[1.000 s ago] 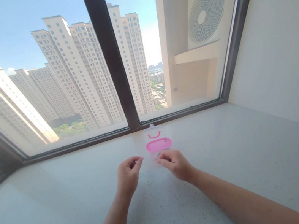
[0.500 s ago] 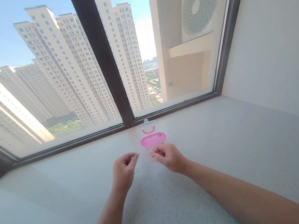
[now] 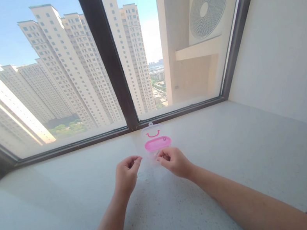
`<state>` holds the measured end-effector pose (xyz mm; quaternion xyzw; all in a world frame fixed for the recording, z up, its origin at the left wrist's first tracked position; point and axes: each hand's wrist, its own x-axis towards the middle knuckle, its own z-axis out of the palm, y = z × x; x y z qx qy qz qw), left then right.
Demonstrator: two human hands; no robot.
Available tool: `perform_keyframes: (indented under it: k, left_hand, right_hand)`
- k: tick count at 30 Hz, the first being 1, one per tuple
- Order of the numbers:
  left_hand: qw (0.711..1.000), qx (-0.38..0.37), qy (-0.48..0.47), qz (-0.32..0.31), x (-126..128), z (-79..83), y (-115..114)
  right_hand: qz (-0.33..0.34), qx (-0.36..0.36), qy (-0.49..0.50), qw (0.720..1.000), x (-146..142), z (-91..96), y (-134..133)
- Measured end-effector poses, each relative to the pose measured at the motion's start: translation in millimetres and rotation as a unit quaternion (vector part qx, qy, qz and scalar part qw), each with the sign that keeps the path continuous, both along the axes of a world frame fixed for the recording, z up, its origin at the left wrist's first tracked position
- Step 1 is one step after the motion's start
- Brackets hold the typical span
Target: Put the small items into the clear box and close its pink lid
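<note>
Beyond dark window frames (image 3: 103, 48), pale towers (image 3: 76, 65) across the upper left; on a white sill (image 3: 66, 193) at centre, a pink box (image 3: 157, 143), clear lid (image 3: 152, 129) behind. Could well jog the box through a stray knuckle, or lose a faint ring (image 3: 146, 181), just below centre, against the matching surface. Grip narrow on both hands: left hand (image 3: 125, 174) pinched beside the box, right hand (image 3: 176, 163) pinched at its front; full closure and contents impossible to tell.
</note>
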<state>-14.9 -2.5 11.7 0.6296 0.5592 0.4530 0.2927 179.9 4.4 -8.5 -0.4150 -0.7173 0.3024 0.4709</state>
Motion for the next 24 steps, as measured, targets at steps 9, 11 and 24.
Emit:
perform_keyframes:
  k: [9,11,24]
  left_hand:
    - [1.0,-0.004,-0.001,-0.006,1.8,-2.4,0.4]
    - [1.0,-0.004,-0.001,-0.005,2.1,-2.2,0.3]
    - [1.0,0.002,0.024,-0.003,1.5,-5.8,3.0]
  right_hand:
    - [0.001,-0.004,-0.008,1.0,2.0,-2.3,3.6]
    - [-0.001,-0.004,-0.008,1.0,2.1,-2.2,3.5]
    - [0.012,-0.013,0.003,1.0,2.3,-4.0,4.8]
